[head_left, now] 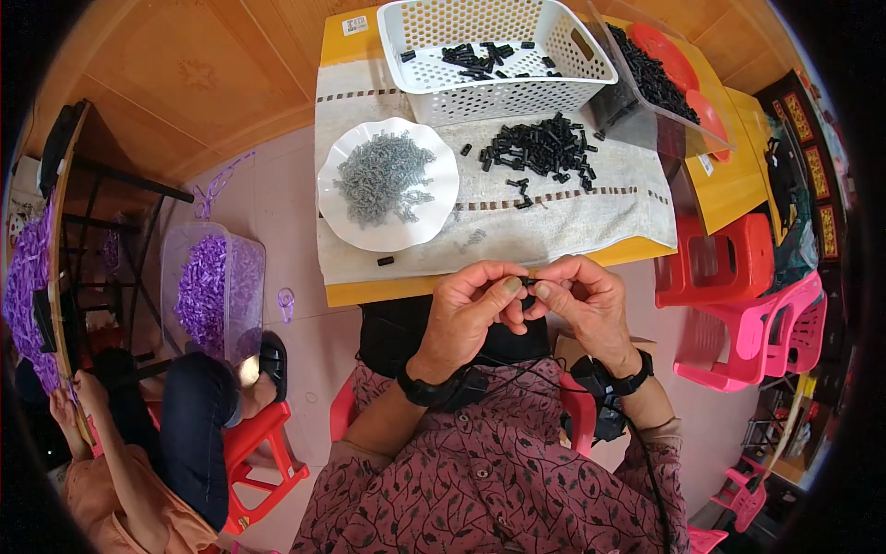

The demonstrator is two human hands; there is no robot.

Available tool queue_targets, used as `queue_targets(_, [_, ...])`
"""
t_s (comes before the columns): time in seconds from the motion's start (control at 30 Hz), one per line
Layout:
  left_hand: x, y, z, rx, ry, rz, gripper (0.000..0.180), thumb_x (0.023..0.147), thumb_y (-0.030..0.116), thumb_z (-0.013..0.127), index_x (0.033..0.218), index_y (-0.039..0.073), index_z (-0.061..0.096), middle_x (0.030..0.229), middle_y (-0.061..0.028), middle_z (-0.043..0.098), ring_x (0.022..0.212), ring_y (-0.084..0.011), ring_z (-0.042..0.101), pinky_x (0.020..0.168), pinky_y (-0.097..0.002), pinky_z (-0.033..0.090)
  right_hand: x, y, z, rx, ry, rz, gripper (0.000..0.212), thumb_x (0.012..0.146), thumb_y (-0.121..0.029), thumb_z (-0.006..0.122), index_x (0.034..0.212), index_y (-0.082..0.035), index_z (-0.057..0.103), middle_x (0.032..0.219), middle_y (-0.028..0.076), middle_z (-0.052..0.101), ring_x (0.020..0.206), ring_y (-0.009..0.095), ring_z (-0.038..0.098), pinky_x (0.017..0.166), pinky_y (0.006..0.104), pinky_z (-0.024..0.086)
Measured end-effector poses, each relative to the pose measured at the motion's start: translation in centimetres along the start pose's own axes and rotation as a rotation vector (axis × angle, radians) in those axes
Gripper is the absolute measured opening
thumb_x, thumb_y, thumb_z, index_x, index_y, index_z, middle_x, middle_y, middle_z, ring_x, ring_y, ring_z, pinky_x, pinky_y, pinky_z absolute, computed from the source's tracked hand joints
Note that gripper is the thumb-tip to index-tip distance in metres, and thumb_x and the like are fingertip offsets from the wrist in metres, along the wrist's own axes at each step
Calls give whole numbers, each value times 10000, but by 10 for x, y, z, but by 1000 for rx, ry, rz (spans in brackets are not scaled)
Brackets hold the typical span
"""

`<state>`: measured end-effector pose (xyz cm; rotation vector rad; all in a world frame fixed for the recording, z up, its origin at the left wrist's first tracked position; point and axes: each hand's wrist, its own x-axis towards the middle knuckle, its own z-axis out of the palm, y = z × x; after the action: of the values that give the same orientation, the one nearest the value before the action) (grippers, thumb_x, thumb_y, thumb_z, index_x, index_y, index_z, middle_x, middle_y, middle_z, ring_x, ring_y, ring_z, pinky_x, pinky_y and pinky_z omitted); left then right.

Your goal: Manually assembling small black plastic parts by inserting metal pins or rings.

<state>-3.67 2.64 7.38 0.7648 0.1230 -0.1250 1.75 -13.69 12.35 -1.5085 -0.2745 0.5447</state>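
My left hand (pixel 472 309) and my right hand (pixel 591 307) meet just off the front edge of the table, fingertips pinched together. Between them is a small black plastic piece (pixel 528 282), mostly covered by the fingers. Ahead of my hands lies a loose pile of short black plastic pieces (pixel 543 150) on the pale cloth (pixel 369 262). A single black piece (pixel 386 261) rests near the cloth's front edge. To the left, a white scalloped plate (pixel 330 205) holds a heap of small grey metal parts that look like springs (pixel 380 177).
A white perforated basket (pixel 517 103) with black pieces stands at the back. Beside it, a clear bin (pixel 637 129) holds more, with red lids. At left, a person sits near a clear tub (pixel 249 277) of purple ribbon-like strips (pixel 205 286). Red and pink stools (pixel 715 263) stand right.
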Motion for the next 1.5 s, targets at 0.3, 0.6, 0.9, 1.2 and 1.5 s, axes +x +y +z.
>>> queue_targets(0.3, [-1, -2, 0, 102, 6, 56, 199, 930, 64, 532, 1086, -45, 588, 774, -66, 596, 613, -112, 567, 548, -246, 522, -3, -2, 4, -24, 39, 21, 110, 882, -9, 605, 981, 38, 602, 888, 90, 664, 722, 106, 640, 668, 213, 532])
queue_targets(0.6, [-2, -3, 1, 107, -1, 70, 192, 923, 52, 540, 1081, -44, 591, 788, -69, 605, 614, -108, 570, 542, -245, 525, -2, -6, -2, 90, 14, 154, 122, 897, -35, 589, 979, 54, 606, 878, 115, 665, 671, 140, 652, 644, 246, 542])
queue_targets(0.9, [-2, 1, 0, 141, -22, 58, 185, 926, 46, 532, 1074, -49, 589, 818, -82, 607, 609, -114, 576, 535, -248, 527, -2, -3, -3, 87, -12, 108, 101, 879, -22, 611, 953, 47, 606, 851, 109, 665, 677, 142, 656, 641, 245, 535])
queue_targets(1.2, [-4, 0, 0, 149, -70, 49, 175, 931, 43, 520, 1053, -62, 590, 821, -82, 597, 590, -120, 576, 511, -242, 521, -1, 3, -8, 94, -49, 70, 83, 850, 9, 631, 931, 23, 621, 828, 96, 666, 680, 140, 655, 645, 252, 542])
queue_targets(1.5, [-4, 1, 0, 172, -46, 49, 175, 933, 53, 523, 1051, -60, 586, 823, -82, 600, 594, -117, 577, 514, -241, 522, 2, 4, -11, 200, -89, 124, 140, 853, -7, 630, 985, 39, 631, 841, 115, 669, 685, 166, 667, 659, 282, 574])
